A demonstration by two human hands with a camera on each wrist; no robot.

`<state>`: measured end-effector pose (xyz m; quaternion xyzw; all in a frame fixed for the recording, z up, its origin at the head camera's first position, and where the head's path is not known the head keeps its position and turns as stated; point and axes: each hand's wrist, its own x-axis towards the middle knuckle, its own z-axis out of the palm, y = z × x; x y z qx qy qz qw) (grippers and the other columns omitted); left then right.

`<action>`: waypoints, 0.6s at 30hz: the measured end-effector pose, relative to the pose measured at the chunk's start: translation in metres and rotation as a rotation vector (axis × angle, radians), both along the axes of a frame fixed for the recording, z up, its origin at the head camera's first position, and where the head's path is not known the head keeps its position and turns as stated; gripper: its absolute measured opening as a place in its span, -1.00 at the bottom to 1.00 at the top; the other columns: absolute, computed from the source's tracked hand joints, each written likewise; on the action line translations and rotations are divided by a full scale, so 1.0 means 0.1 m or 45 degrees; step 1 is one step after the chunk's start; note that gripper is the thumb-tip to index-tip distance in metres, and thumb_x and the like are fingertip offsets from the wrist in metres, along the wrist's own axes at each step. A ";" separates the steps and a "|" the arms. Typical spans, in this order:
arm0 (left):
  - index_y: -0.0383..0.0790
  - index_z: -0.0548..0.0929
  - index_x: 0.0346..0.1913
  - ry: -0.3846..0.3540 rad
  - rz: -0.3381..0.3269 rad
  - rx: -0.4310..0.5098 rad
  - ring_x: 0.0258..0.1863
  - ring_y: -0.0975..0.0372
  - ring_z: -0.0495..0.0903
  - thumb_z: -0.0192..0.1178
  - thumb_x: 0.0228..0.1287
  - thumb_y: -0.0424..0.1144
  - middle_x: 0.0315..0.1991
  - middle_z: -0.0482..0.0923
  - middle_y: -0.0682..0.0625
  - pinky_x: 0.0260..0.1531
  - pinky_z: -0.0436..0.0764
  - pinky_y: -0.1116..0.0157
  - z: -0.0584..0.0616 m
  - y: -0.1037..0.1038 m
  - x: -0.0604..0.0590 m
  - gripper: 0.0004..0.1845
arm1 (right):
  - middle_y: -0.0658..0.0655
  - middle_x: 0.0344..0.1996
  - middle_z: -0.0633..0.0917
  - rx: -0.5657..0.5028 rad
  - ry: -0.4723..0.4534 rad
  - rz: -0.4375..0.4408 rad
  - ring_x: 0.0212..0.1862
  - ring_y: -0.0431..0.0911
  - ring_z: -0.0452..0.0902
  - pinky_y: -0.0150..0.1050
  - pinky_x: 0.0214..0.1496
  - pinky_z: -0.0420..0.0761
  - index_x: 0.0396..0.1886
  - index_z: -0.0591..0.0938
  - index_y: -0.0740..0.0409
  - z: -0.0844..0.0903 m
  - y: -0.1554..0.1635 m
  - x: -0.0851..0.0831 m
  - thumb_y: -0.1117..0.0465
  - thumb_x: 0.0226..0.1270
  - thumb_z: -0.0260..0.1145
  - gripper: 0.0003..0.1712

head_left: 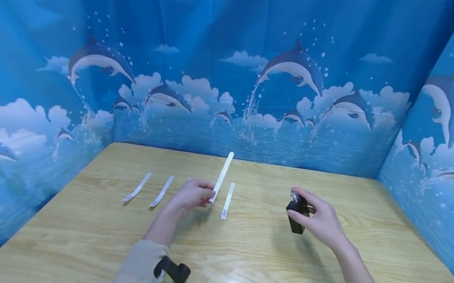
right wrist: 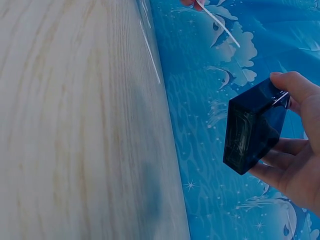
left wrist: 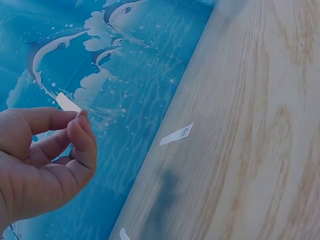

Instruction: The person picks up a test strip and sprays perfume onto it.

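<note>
My left hand (head_left: 193, 197) pinches one end of a white paper test strip (head_left: 223, 174) between thumb and fingertips, its far end tilted up and away above the table. Just right of it another paper strip (head_left: 227, 202) lies flat, with a small printed mark at its near end. In my right hand (head_left: 325, 220) is a dark glass perfume bottle (head_left: 296, 219) with a silvery neck at the top, raised over the table. The right wrist view shows the bottle's thick base (right wrist: 240, 137), with thumb and fingers on opposite sides.
Two slightly curled strips, one outer (head_left: 137, 187) and one inner (head_left: 162, 191), lie to the left. Behind the left hand a further strip (head_left: 190, 179) is mostly hidden. A blue dolphin-print curtain (head_left: 219, 66) borders the wooden table (head_left: 256, 257) at the back and sides.
</note>
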<state>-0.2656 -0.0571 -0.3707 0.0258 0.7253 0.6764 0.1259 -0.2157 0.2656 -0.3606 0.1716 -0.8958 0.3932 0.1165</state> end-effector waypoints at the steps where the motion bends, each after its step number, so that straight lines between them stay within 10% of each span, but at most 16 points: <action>1: -0.52 0.50 -0.11 -0.002 0.002 0.000 -0.55 0.27 0.43 0.06 0.18 -0.53 -0.50 0.43 -0.04 -0.56 0.48 0.46 0.00 0.00 0.00 -0.79 | 0.26 0.15 0.48 -0.002 0.004 0.003 0.08 0.14 0.44 0.02 -0.05 0.57 0.25 0.43 0.12 0.01 0.00 0.00 0.16 0.14 0.38 -0.36; 18: -0.61 0.49 -0.05 0.012 -0.134 -0.056 -0.57 0.29 0.46 0.09 0.16 -0.55 -0.52 0.46 -0.04 -0.55 0.50 0.48 0.06 0.08 0.05 -0.72 | 0.25 0.16 0.47 0.041 0.040 -0.009 0.10 0.15 0.43 0.06 -0.05 0.56 0.26 0.42 0.11 0.07 -0.04 -0.02 0.15 0.16 0.37 -0.36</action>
